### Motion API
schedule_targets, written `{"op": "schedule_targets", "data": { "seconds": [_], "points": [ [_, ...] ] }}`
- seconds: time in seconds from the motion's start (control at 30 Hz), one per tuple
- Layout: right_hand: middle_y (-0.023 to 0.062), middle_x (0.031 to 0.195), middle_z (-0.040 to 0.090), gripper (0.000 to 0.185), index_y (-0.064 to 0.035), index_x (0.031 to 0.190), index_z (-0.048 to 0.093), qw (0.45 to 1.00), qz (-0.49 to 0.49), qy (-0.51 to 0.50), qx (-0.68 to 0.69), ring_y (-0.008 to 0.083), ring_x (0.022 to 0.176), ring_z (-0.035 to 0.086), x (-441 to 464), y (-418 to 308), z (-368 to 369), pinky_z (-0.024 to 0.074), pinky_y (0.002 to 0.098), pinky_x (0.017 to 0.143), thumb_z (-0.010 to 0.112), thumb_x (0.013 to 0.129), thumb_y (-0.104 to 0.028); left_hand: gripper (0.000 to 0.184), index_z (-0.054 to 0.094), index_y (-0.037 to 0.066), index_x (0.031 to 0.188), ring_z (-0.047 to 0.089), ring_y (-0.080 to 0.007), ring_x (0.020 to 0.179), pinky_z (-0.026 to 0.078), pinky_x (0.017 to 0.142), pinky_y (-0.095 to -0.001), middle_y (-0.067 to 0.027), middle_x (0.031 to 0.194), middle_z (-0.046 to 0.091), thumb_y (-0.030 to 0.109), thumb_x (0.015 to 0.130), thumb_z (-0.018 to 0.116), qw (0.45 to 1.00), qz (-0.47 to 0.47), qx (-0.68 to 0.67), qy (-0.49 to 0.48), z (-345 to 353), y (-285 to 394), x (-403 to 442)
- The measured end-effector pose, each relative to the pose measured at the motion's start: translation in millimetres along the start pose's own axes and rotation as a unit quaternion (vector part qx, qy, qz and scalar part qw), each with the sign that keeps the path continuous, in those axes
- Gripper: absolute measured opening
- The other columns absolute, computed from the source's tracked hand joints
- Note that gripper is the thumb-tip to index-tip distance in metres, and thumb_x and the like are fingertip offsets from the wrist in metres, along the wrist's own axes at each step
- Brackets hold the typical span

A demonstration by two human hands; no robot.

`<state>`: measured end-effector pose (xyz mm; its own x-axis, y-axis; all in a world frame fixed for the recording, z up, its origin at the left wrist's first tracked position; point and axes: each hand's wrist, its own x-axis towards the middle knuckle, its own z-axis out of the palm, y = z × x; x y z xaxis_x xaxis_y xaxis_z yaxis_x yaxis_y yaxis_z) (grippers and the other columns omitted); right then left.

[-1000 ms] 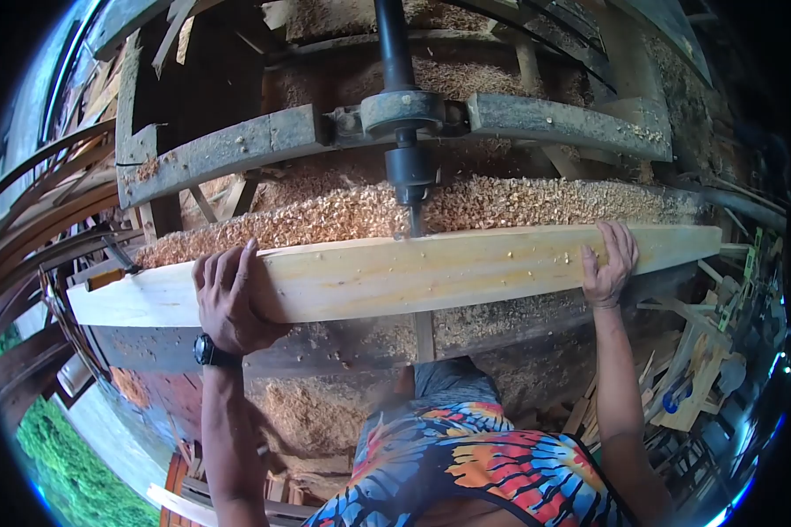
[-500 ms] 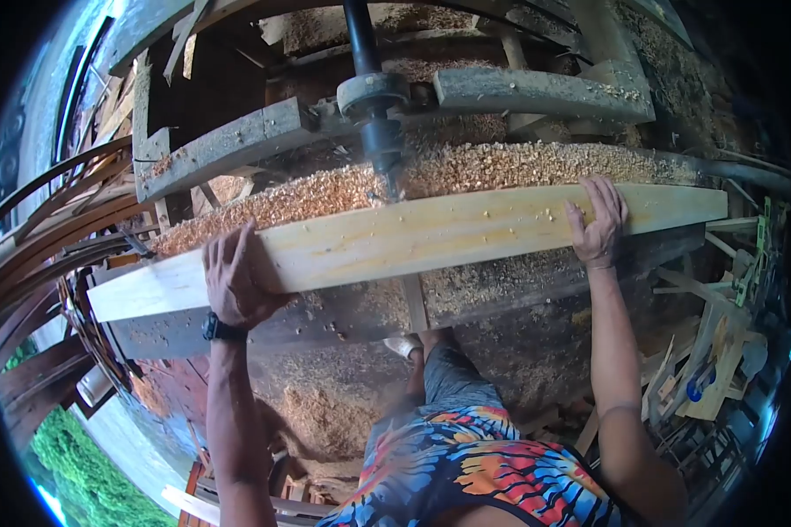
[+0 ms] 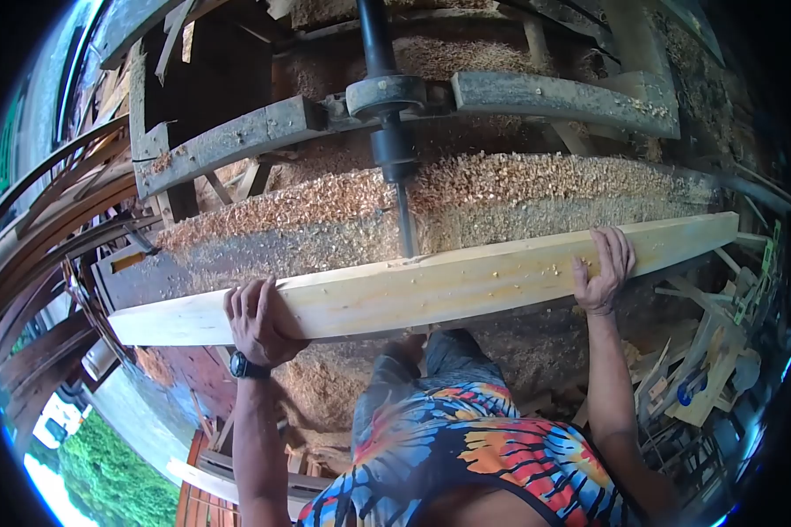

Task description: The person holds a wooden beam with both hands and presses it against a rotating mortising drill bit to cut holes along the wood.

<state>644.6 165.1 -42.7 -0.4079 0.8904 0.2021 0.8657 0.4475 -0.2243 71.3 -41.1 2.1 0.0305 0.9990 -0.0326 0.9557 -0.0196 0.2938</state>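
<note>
A long pale wooden board lies across the view, its broad face speckled with wood chips. My left hand grips it left of the middle, fingers hooked over the far edge, with a dark watch on the wrist. Farther right, my right hand holds the board the same way. Between the hands, a long thin drill bit points from a dark spindle at the board's far edge. Its tip meets a notch with shavings there; how deep it sits is hidden.
A worktable covered in wood chips lies under and beyond the board. Timber beams flank the spindle bearing. Curved strips of wood are stacked at left, and scrap wood is piled at right. Sawdust heaps lie below.
Both hands have pulled the board toward my body, away from the spindle. Much more of the drill bit shows, and a chip-strewn strip of tabletop is uncovered behind the board.
</note>
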Motion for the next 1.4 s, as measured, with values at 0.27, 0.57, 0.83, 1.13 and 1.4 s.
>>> {"op": "schedule_targets", "data": {
  "seconds": [0.27,0.57,0.83,1.13,1.4],
  "points": [
    [0.0194,0.132,0.067,0.061,-0.0008,0.131,0.070,1.000,0.000,-0.017,-0.012,0.0407,0.131,0.059,4,-2,-2,0.0331,0.0574,0.119,0.065,0.098,-0.052,0.119,0.054,0.006,0.151,0.061,-0.0382,0.127,0.038,0.113,-0.0634,-0.0172,0.137,0.063,0.049,0.052,0.102,1.000,-0.009,0.006,-0.005,-2,2,5],
    [0.0191,0.133,0.067,0.060,-0.0020,0.132,0.070,0.999,0.010,-0.018,-0.025,0.0406,0.131,0.059,22,-3,2,0.0336,0.0574,0.119,0.065,0.097,-0.050,0.123,0.053,0.008,0.153,0.060,-0.0384,0.126,0.037,0.114,-0.0629,-0.0165,0.137,0.062,0.042,0.046,0.101,1.000,0.000,0.004,-0.019,-7,-19,37],
    [0.0209,0.137,0.066,0.056,-0.0011,0.136,0.068,0.999,0.013,-0.019,-0.042,0.0427,0.134,0.058,45,2,6,0.0357,0.0560,0.119,0.064,0.097,-0.042,0.124,0.053,0.009,0.154,0.061,-0.0370,0.127,0.038,0.114,-0.0614,-0.0156,0.136,0.063,0.038,0.043,0.101,0.999,0.025,-0.014,-0.022,-12,-36,83],
    [0.0189,0.136,0.067,0.060,-0.0023,0.133,0.070,0.999,0.030,0.001,-0.020,0.0414,0.135,0.058,22,0,7,0.0321,0.0570,0.121,0.066,0.097,-0.050,0.114,0.056,0.011,0.150,0.061,-0.0361,0.126,0.037,0.115,-0.0617,-0.0150,0.135,0.063,0.033,0.047,0.098,0.999,-0.001,-0.031,-0.009,-8,-20,49],
    [0.0187,0.134,0.067,0.062,-0.0013,0.132,0.069,1.000,0.012,-0.022,-0.016,0.0417,0.133,0.059,8,-10,-2,0.0329,0.0580,0.120,0.063,0.099,-0.053,0.116,0.055,0.008,0.152,0.060,-0.0402,0.127,0.039,0.113,-0.0630,-0.0190,0.138,0.063,0.033,0.047,0.098,0.999,-0.010,-0.016,-0.028,-6,-11,5]
  ]
}}
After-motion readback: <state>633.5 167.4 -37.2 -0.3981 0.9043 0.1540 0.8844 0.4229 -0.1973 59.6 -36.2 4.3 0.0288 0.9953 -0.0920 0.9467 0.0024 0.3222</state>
